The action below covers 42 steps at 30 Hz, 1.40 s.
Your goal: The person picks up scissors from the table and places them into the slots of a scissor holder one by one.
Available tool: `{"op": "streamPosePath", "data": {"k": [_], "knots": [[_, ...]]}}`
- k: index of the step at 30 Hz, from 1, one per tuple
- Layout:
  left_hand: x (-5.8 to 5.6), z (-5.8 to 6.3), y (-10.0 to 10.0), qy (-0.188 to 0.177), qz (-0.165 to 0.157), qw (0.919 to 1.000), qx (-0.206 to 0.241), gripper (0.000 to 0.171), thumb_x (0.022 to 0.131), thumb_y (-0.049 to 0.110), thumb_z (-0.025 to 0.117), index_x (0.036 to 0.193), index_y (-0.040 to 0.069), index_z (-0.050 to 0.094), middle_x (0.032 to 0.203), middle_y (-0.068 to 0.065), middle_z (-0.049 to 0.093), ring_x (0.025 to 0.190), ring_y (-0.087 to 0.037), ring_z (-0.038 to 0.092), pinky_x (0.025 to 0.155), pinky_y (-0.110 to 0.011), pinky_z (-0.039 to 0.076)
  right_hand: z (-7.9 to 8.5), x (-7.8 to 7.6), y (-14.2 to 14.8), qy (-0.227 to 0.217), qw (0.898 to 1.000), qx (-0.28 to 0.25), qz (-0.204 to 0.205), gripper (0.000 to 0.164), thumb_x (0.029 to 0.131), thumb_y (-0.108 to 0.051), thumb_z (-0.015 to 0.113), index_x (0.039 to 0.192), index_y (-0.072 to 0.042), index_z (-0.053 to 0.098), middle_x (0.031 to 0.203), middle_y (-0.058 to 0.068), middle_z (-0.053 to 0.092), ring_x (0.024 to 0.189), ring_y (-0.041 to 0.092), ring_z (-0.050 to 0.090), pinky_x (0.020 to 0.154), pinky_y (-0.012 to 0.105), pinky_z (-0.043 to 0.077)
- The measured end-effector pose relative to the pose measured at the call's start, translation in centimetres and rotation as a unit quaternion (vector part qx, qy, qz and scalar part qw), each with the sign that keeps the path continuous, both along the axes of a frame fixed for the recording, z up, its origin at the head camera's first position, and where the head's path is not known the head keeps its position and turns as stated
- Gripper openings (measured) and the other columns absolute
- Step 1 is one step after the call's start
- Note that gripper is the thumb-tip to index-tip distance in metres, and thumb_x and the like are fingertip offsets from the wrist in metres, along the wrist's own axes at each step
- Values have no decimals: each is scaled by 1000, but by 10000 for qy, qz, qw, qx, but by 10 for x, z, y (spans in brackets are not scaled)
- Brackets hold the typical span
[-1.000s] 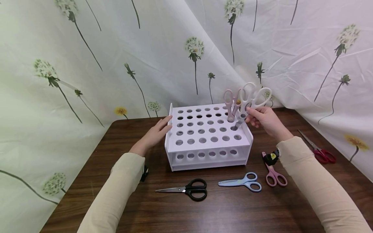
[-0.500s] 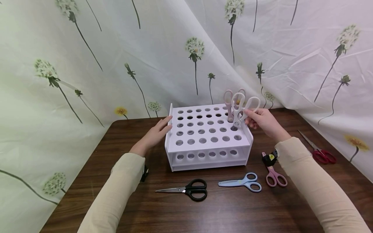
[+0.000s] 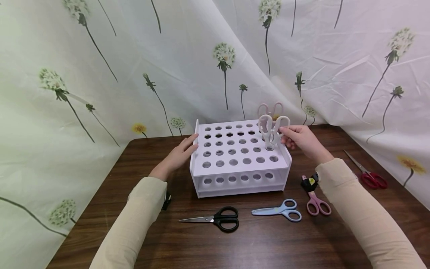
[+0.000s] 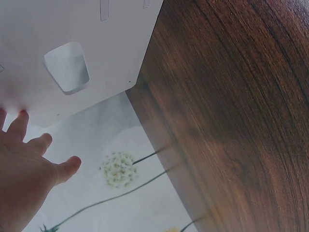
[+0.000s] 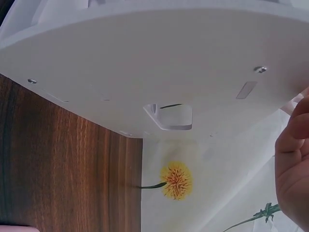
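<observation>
A white rack point(image 3: 231, 170) with rows of round holes stands on the table. White scissors point(image 3: 267, 135) stand handles up in a hole near the rack's right side, blades down out of sight. My right hand point(image 3: 300, 140) pinches their right handle loop between thumb and finger; in the right wrist view that hand point(image 5: 295, 159) is partly cut off beside the rack's side panel. Behind them, pale pink scissors point(image 3: 278, 106) stand in another hole, partly hidden. My left hand point(image 3: 179, 155) rests its fingertips on the rack's left side, fingers extended, as the left hand point(image 4: 29, 164) shows in the left wrist view.
On the dark wooden table point(image 3: 134, 231) in front of the rack lie black-handled scissors point(image 3: 215, 219) and light blue scissors point(image 3: 277, 210). Pink scissors point(image 3: 315, 203) lie partly under the right wrist, and red-handled scissors point(image 3: 366, 173) farther right. A flower-print cloth point(image 3: 188, 67) hangs behind.
The white scissors have gone down into the hole and straightened from a tilt, their handles shifting left and lower. My right hand has followed slightly left. The left hand has stayed put.
</observation>
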<state>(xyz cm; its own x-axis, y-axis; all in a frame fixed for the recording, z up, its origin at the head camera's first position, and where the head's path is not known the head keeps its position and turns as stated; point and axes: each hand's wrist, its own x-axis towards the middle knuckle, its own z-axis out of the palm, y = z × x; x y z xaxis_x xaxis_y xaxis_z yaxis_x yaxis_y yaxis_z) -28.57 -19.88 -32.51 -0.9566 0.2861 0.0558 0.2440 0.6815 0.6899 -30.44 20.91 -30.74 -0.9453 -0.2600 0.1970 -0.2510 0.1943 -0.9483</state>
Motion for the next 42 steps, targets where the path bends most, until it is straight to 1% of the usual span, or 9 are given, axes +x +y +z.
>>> {"op": "streamPosePath", "data": {"k": [3, 9, 14, 17, 22, 29, 36, 39, 42], "knots": [[0, 0, 0, -2, -5, 10000, -5, 57, 96, 51, 34, 148, 31, 19, 152, 1, 12, 138, -22, -2, 105, -54, 11, 0, 0, 1, 45, 10000, -48, -41, 33, 94, -29, 55, 89, 3, 60, 65, 0, 60, 54, 10, 47, 48, 22, 39], [0, 0, 1, -43, 45, 10000, 46, 56, 96, 50, 34, 148, 31, 20, 152, 1, 12, 138, -22, -1, 105, -55, 11, 0, 0, 2, 105, 9995, -249, -154, 23, 94, -29, 55, 99, -8, 63, 67, 1, 60, 55, 11, 47, 49, 22, 39], [1, 0, 1, -61, 42, 10000, 51, 56, 96, 50, 34, 148, 32, 20, 152, 1, 12, 138, -22, -1, 104, -55, 11, 0, 0, 4, 127, 9991, -274, -295, 30, 93, -32, 56, 106, -5, 62, 67, 1, 60, 55, 11, 47, 48, 22, 37], [1, 0, 0, -46, 26, 10000, 23, 57, 96, 51, 34, 148, 31, 20, 152, 0, 12, 138, -22, -1, 104, -55, 12, 0, 0, 5, 117, 9991, -276, -313, 32, 94, -31, 55, 111, -5, 61, 68, 1, 59, 55, 11, 47, 49, 22, 37], [0, 0, 0, -33, 53, 10000, 46, 57, 96, 51, 34, 148, 31, 21, 152, 1, 13, 138, -21, -1, 104, -55, 12, 2, 2, 7, 25, 9991, -347, -228, 30, 94, -29, 54, 116, -9, 59, 69, 0, 60, 56, 11, 49, 50, 21, 39], [0, 0, 0, -30, 31, 10000, 33, 58, 96, 52, 34, 148, 31, 20, 152, 0, 13, 138, -21, -1, 104, -55, 12, 3, 5, 11, -23, 9986, -447, -276, 27, 92, -31, 57, 112, -13, 62, 70, 0, 60, 57, 11, 50, 51, 22, 40], [1, 0, -1, 32, 2, 10000, 14, 58, 96, 52, 34, 148, 30, 20, 152, 0, 13, 138, -22, -1, 105, -54, 12, 3, 5, 18, 46, 9977, -635, -249, 16, 93, -27, 58, 103, -16, 63, 68, 0, 61, 55, 10, 49, 50, 20, 40], [1, 0, -1, 55, -15, 10000, 1, 59, 96, 53, 33, 148, 30, 20, 152, 0, 13, 138, -22, -1, 105, -54, 12, 2, 6, 21, 89, 9977, -631, -228, 15, 93, -26, 57, 103, -17, 62, 69, 0, 62, 55, 10, 49, 50, 20, 40], [0, -1, -1, 63, -18, 10000, 2, 59, 95, 54, 33, 148, 31, 20, 152, 0, 13, 138, -22, -1, 105, -54, 12, 1, 6, 25, 108, 9977, -619, -261, 19, 93, -27, 57, 106, -15, 63, 70, 0, 62, 56, 10, 49, 50, 20, 40]]}}
